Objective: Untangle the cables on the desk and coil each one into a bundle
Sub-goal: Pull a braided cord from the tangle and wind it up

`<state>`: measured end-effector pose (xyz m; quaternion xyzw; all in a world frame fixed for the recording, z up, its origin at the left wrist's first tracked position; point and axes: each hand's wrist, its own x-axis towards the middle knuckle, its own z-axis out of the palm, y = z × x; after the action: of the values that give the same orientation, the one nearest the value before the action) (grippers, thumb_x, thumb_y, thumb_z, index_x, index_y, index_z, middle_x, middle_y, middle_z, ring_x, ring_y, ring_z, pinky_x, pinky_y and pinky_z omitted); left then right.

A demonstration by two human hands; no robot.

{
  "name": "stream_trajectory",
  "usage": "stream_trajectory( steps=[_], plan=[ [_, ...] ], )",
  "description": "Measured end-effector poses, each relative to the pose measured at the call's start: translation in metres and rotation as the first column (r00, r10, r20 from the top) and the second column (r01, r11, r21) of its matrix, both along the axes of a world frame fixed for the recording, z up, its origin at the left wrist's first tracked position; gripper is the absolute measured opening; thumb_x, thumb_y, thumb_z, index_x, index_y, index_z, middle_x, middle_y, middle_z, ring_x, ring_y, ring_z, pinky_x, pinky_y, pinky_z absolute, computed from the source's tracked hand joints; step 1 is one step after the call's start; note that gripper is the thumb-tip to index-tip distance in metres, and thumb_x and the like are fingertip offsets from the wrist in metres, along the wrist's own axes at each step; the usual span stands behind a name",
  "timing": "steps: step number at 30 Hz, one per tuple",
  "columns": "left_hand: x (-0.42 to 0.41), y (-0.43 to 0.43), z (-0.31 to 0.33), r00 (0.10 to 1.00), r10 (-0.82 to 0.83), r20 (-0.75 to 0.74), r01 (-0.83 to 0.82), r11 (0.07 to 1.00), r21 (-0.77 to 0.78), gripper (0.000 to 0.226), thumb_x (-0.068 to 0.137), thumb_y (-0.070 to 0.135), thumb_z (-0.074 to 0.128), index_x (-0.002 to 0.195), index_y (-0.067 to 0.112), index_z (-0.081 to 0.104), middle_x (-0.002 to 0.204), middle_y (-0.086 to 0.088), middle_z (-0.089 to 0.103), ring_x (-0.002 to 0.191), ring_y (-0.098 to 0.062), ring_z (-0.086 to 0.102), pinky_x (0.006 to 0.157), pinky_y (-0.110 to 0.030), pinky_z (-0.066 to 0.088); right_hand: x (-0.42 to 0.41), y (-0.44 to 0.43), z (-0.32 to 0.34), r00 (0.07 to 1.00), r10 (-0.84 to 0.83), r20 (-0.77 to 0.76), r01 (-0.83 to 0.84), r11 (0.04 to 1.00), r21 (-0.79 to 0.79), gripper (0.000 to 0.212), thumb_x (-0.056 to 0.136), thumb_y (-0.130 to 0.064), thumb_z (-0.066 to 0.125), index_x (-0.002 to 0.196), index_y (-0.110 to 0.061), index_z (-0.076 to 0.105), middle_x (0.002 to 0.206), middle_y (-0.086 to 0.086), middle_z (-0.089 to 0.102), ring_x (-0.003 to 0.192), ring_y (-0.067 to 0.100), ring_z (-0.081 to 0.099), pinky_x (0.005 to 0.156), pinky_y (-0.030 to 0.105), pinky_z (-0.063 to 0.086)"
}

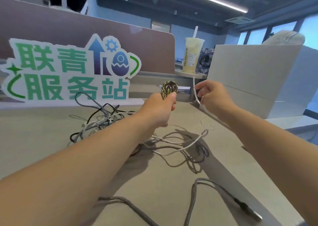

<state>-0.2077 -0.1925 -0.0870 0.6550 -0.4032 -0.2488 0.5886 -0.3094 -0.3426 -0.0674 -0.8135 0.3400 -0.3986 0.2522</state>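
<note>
coil (169,88) of braided cable upright in l hand (160,108) fist, fingers curled round it; r hand (213,96) just right of coil pinches white strand (196,94), long axis near vertical; tangle (172,143) on desk (43,139) below coil

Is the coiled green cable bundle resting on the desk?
No, the left hand grips the green cable bundle raised clear of the desk.

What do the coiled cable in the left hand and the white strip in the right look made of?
The coiled cable in the left hand: looks like a woven fabric sleeve, matte; the green, yellow and dark flecks read as braid. The white strip pinched by the right hand: flat, thin, smooth, probably plastic or a coated tie; motion blur leaves it open.
</note>
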Motion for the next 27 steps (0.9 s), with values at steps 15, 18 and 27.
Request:
stream_trajectory(
  steps=[15, 18, 27],
  plan=[
    [0.121, 0.200, -0.023, 0.944, 0.280, -0.176, -0.281, 0.960, 0.016, 0.030, 0.098, 0.036, 0.042, 0.082, 0.013, 0.051, 0.078, -0.009, 0.041, 0.054, -0.016, 0.029, 0.054, -0.027, 0.033, 0.156, 0.233, -0.028, 0.816, 0.562, -0.137, -0.540, 0.825, 0.167, 0.041, 0.088, 0.010, 0.032, 0.104, -0.021, 0.055, 0.068, -0.003, 0.061, 0.052, 0.014, 0.044, 0.048, 0.026, 0.035],
    [0.141, 0.238, -0.031, 0.914, 0.297, -0.278, -0.315, 0.949, -0.023, 0.028, 0.100, 0.034, 0.041, 0.084, 0.014, 0.052, 0.070, -0.004, 0.045, 0.053, -0.013, 0.031, 0.052, -0.025, 0.032, 0.177, 0.281, -0.044, 0.749, 0.663, 0.008, -0.651, 0.733, 0.199, 0.032, 0.095, -0.002, 0.034, 0.108, -0.020, 0.057, 0.067, -0.003, 0.059, 0.055, 0.008, 0.046, 0.057, 0.024, 0.037],
    [0.195, 0.264, -0.068, 0.794, 0.539, -0.281, -0.557, 0.830, 0.020, 0.036, 0.096, 0.043, 0.040, 0.082, 0.015, 0.057, 0.052, 0.002, 0.043, 0.048, -0.016, 0.040, 0.056, -0.028, 0.033, 0.199, 0.310, -0.087, 0.717, 0.669, 0.194, -0.689, 0.642, 0.336, 0.025, 0.090, -0.002, 0.057, 0.100, -0.024, 0.062, 0.077, -0.004, 0.068, 0.076, 0.011, 0.065, 0.077, 0.024, 0.049]
  ],
)
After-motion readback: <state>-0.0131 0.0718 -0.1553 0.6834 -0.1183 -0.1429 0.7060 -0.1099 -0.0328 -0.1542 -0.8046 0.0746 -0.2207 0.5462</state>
